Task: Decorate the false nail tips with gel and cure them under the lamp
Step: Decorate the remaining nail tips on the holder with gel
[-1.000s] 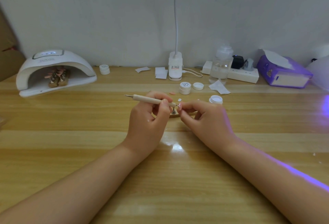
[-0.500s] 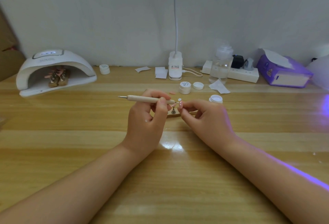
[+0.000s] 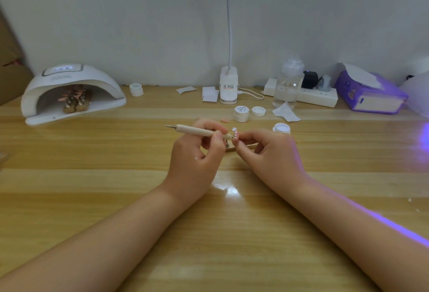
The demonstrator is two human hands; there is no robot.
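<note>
The left hand [image 3: 197, 150] has its grip clenched around a wooden-handled dotting tool [image 3: 197, 129], held like a pen and lying nearly level, so its working end meets the false nail tip [image 3: 235, 135] from the side. The right hand [image 3: 269, 152] pinches that tip between thumb and fingertips, raised just over a small stand [image 3: 228, 146] on the worktop [image 3: 116, 152]; the raised, pinched hold likely steadies it and turns its face toward the tool. White dots seem to mark the tip, though it is too small to be sure. An open gel pot [image 3: 282, 127] sits just beyond the right hand, near enough for reloading, with a closed pot [image 3: 241, 113] and a loose lid [image 3: 258, 111] behind it. The curing lamp [image 3: 72, 92] stands well apart at the far left, more tips on holders [image 3: 75, 101] already inside, its mouth facing the hands. The stretch of worktop between hands and lamp carries nothing, and the near edge is out of view.
</note>
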